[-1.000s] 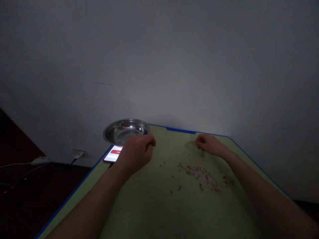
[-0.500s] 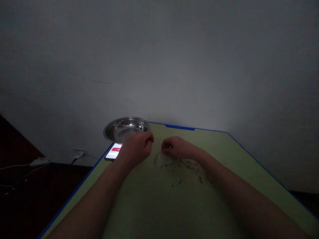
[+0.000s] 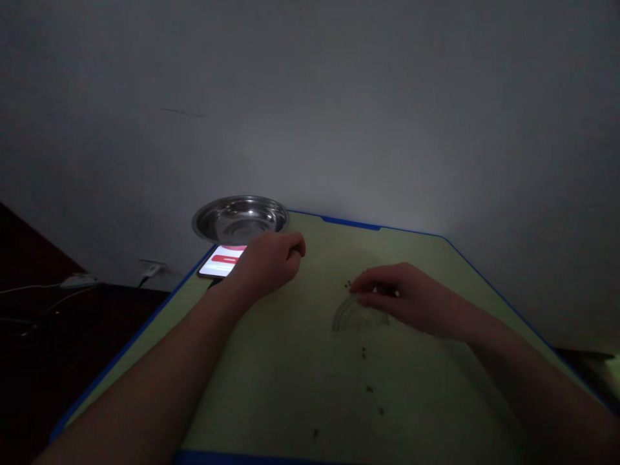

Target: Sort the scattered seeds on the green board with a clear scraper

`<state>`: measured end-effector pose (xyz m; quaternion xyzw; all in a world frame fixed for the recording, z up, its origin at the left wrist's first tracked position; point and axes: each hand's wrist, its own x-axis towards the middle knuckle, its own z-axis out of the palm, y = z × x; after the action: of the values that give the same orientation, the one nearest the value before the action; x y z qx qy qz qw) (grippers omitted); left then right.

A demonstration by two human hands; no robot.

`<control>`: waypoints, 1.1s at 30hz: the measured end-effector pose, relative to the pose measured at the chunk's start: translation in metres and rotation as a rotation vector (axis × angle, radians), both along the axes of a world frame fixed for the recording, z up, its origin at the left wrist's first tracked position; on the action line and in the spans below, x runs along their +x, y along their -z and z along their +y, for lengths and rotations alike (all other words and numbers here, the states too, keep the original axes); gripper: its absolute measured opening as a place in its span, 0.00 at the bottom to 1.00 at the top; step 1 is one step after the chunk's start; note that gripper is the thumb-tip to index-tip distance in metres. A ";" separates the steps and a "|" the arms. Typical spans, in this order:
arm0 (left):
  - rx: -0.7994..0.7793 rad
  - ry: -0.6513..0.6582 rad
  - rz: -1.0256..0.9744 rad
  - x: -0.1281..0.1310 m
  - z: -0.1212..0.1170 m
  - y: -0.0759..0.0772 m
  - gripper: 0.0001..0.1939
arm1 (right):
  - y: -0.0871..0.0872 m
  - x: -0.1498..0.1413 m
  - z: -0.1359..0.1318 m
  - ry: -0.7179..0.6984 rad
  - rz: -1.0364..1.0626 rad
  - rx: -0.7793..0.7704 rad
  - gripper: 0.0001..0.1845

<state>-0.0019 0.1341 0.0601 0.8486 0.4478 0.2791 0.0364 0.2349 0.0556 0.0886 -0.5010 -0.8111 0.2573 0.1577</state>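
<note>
My left hand rests on the green table as a loose fist, close to a lit phone and a steel bowl; nothing shows in it. My right hand lies near the table's middle, its fingers pinched on a clear half-round plastic piece that stands on the tabletop. A few dark grains lie scattered in front of that piece.
The table has a blue rim and stands against a pale wall. The steel bowl juts over the far left corner. On the dark floor at left lie a white plug and cables.
My right hand has swept the clear piece from the far right toward the left, then back to the middle; the grain pile is gone from view. The view has tilted down. My left hand stayed put.
</note>
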 end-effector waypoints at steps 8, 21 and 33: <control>-0.086 0.009 0.039 0.005 0.002 0.005 0.13 | 0.008 -0.007 -0.041 -0.056 -0.015 0.082 0.07; -0.122 0.010 0.048 0.006 0.004 0.006 0.14 | 0.012 -0.032 -0.047 -0.371 -0.104 -0.012 0.09; -0.132 0.003 0.048 0.008 0.002 0.003 0.14 | 0.016 0.028 -0.080 0.099 -0.061 0.042 0.12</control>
<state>0.0059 0.1364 0.0567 0.8514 0.4649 0.2286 0.0818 0.2633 -0.0244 0.0730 -0.5449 -0.7949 0.2166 0.1558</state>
